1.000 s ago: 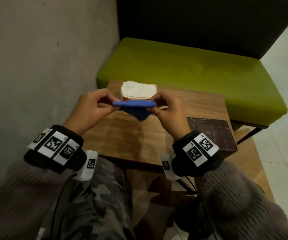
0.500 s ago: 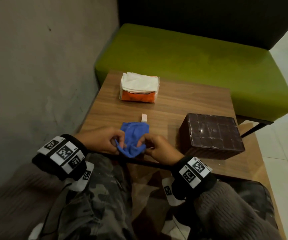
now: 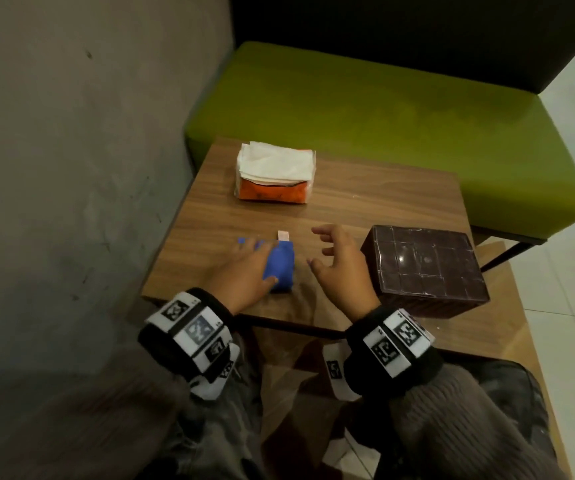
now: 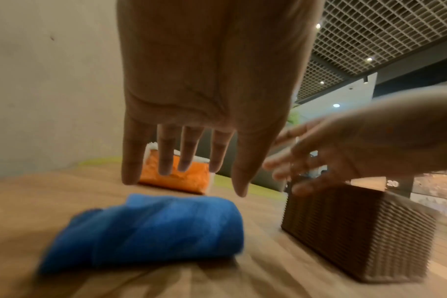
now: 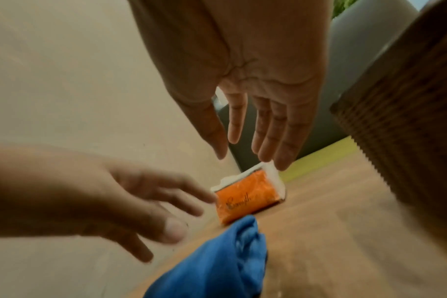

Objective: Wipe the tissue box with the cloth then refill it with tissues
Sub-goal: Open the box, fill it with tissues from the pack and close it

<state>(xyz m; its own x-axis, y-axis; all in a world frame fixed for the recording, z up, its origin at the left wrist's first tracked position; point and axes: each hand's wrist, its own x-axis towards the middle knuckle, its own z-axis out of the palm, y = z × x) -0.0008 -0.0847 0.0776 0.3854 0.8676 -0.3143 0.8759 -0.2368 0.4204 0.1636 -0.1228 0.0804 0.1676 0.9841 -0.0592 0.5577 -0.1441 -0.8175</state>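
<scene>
Wooden table [image 3: 365,199] in a corner, grey wall on the person's left, green bench seat [image 3: 400,109] behind it. Blue cloth [image 3: 280,266] lies bunched on the near part of the table, nobody gripping it. Left hand [image 3: 244,271] is over the cloth's left side, fingers straight and spread; left wrist view shows a gap between the fingertips and the cloth [image 4: 151,229], so not touching there. Right hand [image 3: 343,266] is above the table between cloth and tissue box [image 3: 424,268], fingers loosely spread, holding nothing; whether it touches the box's side, cannot tell. Tissue box is dark brown, ribbed sides, glossy gridded top, standing at the table's right near edge. Orange tissue pack [image 3: 274,178], white tissues sticking out on top, sits at the far left of the table, well apart from both hands. Small pale tag [image 3: 283,235] lies just beyond the cloth. Wrist views are motion-blurred.
</scene>
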